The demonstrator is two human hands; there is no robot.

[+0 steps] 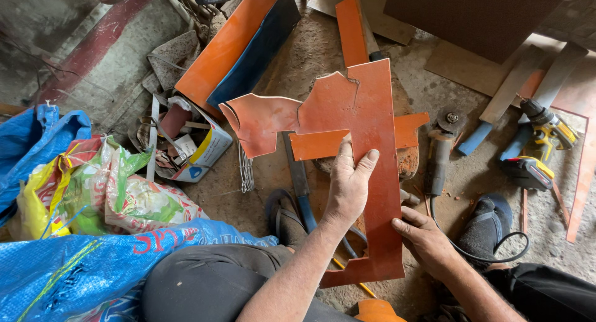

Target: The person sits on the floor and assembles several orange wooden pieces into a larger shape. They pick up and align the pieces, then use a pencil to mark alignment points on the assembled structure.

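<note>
**Cut orange sheet held over a cluttered workshop floor**

Head view. Dusty concrete floor (298, 55), crowded with offcuts and tools. Seated person, knees at the bottom edge of the view. Left hand (349, 185) lies flat on the face of an irregular cut orange sheet (372, 105), thumb hooked round its right edge, grip pinching the sheet. Right hand (427, 238) clasps the sheet's lower right edge, fingers pressed on it. Sheet is held up off the floor, upright, roughly mid-view, its jagged arm reaching left.

On the floor beneath and just right of the sheet: angle grinder (439, 151) with cord trailing toward the right foot. Farther right, a yellow-and-black cordless drill (539, 145). Upper left, long orange and dark blue panels (248, 46) lean together. Left of the sheet, a small open box of scraps (192, 145). Far left, bright plastic bags (105, 192) and blue woven sacking (81, 266).
</note>
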